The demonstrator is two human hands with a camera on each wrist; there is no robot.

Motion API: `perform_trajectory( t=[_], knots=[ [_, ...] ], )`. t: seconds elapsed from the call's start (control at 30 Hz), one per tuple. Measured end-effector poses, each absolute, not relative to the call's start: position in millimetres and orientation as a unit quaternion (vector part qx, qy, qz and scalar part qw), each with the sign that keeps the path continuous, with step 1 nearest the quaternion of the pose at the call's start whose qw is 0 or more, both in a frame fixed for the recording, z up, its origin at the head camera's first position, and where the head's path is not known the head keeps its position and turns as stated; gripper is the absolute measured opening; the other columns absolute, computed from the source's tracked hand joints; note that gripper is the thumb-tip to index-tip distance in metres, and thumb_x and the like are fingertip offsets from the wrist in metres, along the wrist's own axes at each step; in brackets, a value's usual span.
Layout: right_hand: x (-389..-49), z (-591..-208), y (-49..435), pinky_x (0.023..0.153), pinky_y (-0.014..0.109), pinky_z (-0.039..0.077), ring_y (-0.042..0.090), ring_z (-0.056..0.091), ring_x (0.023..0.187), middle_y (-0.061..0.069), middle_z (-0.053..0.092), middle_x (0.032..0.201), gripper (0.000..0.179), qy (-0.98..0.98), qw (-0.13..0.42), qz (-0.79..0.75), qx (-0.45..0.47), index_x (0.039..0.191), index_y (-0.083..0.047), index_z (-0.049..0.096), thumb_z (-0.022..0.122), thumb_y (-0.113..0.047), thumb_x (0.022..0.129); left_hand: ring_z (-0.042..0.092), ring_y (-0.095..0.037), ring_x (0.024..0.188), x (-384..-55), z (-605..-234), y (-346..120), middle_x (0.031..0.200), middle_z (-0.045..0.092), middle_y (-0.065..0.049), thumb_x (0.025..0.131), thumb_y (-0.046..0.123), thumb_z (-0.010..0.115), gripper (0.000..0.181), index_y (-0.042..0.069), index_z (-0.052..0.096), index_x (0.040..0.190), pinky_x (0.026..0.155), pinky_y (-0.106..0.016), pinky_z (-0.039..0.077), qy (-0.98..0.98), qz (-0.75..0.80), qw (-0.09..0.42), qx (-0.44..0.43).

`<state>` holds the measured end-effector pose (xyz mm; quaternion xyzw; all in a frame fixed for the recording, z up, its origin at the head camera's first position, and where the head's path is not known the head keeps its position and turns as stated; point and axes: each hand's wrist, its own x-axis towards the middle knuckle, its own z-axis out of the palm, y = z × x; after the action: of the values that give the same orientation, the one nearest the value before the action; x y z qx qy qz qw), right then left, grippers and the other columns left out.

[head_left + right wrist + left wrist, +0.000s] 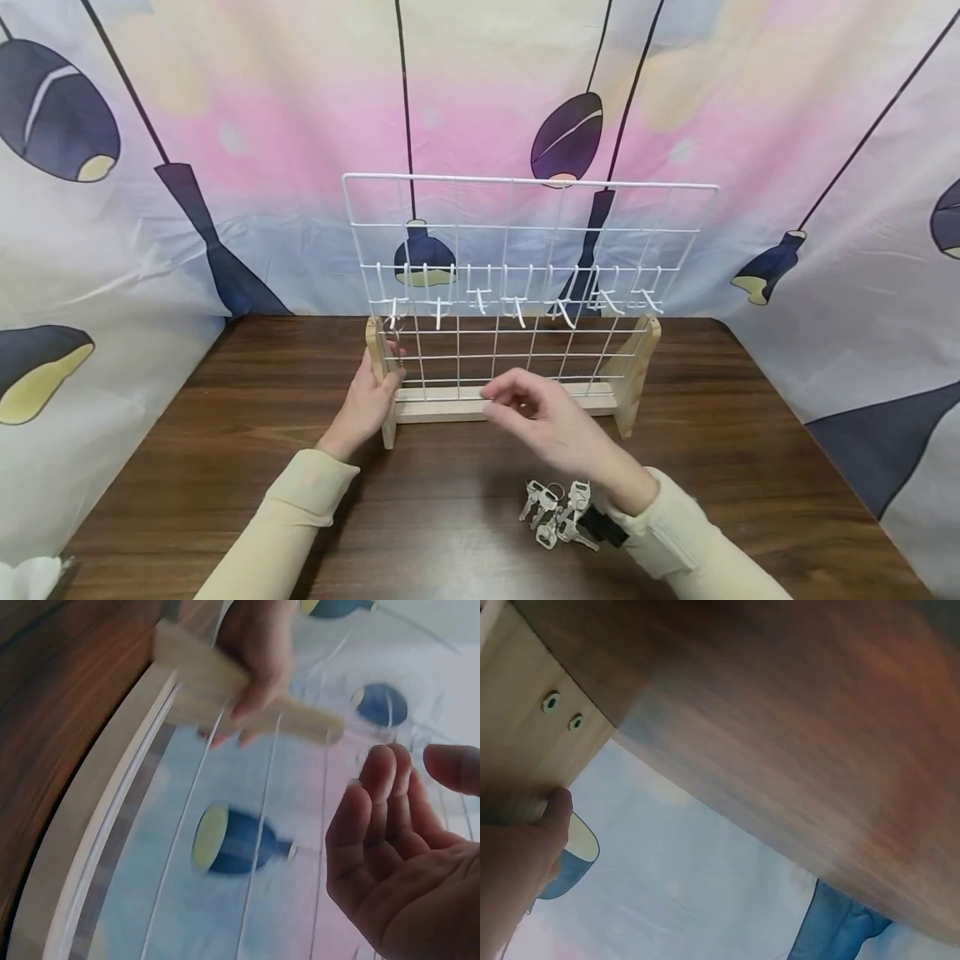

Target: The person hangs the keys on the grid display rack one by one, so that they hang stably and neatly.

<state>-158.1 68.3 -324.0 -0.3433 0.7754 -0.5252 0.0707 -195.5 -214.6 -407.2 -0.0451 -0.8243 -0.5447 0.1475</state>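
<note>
A white wire grid rack (pixel 531 182) stands upright on a wooden base with two wooden side supports. My left hand (pixel 369 398) grips the left wooden support (pixel 375 343); thumb and fingers wrap round its edge in the right wrist view. A row of white hooks (pixel 514 310) runs across the grid. At the leftmost hook hangs a key ring with a key (pixel 398 337), partly blurred against the wires. In front of the base hovers my right hand (pixel 551 425), fingers loosely bent and thumb apart; nothing lies between them in the right wrist view.
Several silver keys with rings (pixel 558 512) lie in a pile on the brown wooden table (pixel 420 517), beside my right sleeve (pixel 678 529). A patterned cloth (pixel 300 100) hangs behind and at both sides. Something white (pixel 30 577) sits at the lower left corner.
</note>
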Motion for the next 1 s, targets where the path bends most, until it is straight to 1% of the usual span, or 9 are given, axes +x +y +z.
perform_trajectory(
  t=[0.1, 0.23, 0.33, 0.43, 0.57, 0.7, 0.87, 1.0],
  knots=[
    [-163, -333, 89, 0.071, 0.030, 0.050, 0.017, 0.060, 0.082, -0.002, 0.064, 0.091, 0.015, 0.803, 0.066, -0.497, -0.322, 0.108, -0.018, 0.064, 0.065, -0.023, 0.093, 0.050, -0.037, 0.119, -188, -395, -210, 0.129, 0.051, -0.022, 0.095, 0.002, 0.049, 0.037, 0.002, 0.039, 0.131, 0.099, -0.049, 0.037, -0.819, -0.558, 0.129, -0.033],
    [-171, -351, 110, 0.072, 0.028, 0.049, 0.013, 0.059, 0.080, -0.003, 0.063, 0.088, 0.018, 0.840, 0.070, -0.434, -0.317, 0.106, -0.013, 0.064, 0.065, -0.026, 0.093, 0.046, -0.038, 0.123, -189, -395, -210, 0.132, 0.049, -0.024, 0.095, 0.000, 0.049, 0.039, 0.001, 0.036, 0.132, 0.102, -0.050, 0.036, -0.813, -0.570, 0.114, -0.020],
    [-175, -365, 121, 0.071, 0.027, 0.049, 0.009, 0.058, 0.077, -0.006, 0.061, 0.085, 0.022, 0.867, 0.073, -0.374, -0.320, 0.106, -0.008, 0.064, 0.067, -0.025, 0.092, 0.046, -0.039, 0.126, -195, -404, -213, 0.134, 0.049, -0.024, 0.095, 0.001, 0.050, 0.041, 0.003, 0.036, 0.133, 0.103, -0.049, 0.036, -0.811, -0.574, 0.116, -0.014],
    [-178, -378, 128, 0.069, 0.026, 0.048, 0.006, 0.055, 0.074, -0.008, 0.058, 0.082, 0.026, 0.889, 0.079, -0.315, -0.322, 0.105, -0.006, 0.064, 0.069, -0.025, 0.089, 0.047, -0.040, 0.125, -194, -402, -212, 0.133, 0.050, -0.023, 0.093, 0.001, 0.052, 0.041, 0.004, 0.037, 0.132, 0.103, -0.049, 0.035, -0.812, -0.571, 0.118, -0.006],
    [-178, -390, 132, 0.066, 0.027, 0.045, 0.005, 0.052, 0.072, -0.009, 0.056, 0.080, 0.024, 0.897, 0.105, -0.266, -0.336, 0.103, -0.009, 0.065, 0.072, -0.026, 0.087, 0.049, -0.040, 0.123, -194, -403, -213, 0.131, 0.051, -0.023, 0.092, 0.001, 0.052, 0.040, 0.003, 0.038, 0.130, 0.101, -0.051, 0.036, -0.815, -0.566, 0.123, -0.007],
    [-177, -396, 132, 0.067, 0.027, 0.045, 0.006, 0.053, 0.074, -0.009, 0.056, 0.082, 0.023, 0.888, 0.133, -0.257, -0.358, 0.100, -0.012, 0.065, 0.075, -0.026, 0.085, 0.048, -0.040, 0.123, -195, -405, -214, 0.131, 0.051, -0.024, 0.092, 0.001, 0.051, 0.040, 0.002, 0.037, 0.130, 0.100, -0.052, 0.037, -0.815, -0.566, 0.124, -0.016],
    [-176, -398, 130, 0.067, 0.028, 0.044, 0.005, 0.052, 0.072, -0.008, 0.056, 0.080, 0.025, 0.886, 0.144, -0.243, -0.367, 0.097, -0.014, 0.064, 0.078, -0.028, 0.082, 0.049, -0.042, 0.121, -196, -405, -213, 0.130, 0.051, -0.023, 0.092, 0.000, 0.052, 0.039, 0.003, 0.039, 0.128, 0.098, -0.051, 0.038, -0.811, -0.569, 0.130, -0.023],
    [-175, -400, 129, 0.065, 0.028, 0.043, 0.005, 0.050, 0.070, -0.006, 0.054, 0.080, 0.024, 0.890, 0.145, -0.225, -0.369, 0.094, -0.016, 0.063, 0.079, -0.027, 0.080, 0.051, -0.041, 0.118, -196, -406, -213, 0.129, 0.052, -0.021, 0.092, 0.001, 0.051, 0.038, 0.004, 0.039, 0.128, 0.095, -0.050, 0.039, -0.813, -0.567, 0.128, -0.022]
  ],
)
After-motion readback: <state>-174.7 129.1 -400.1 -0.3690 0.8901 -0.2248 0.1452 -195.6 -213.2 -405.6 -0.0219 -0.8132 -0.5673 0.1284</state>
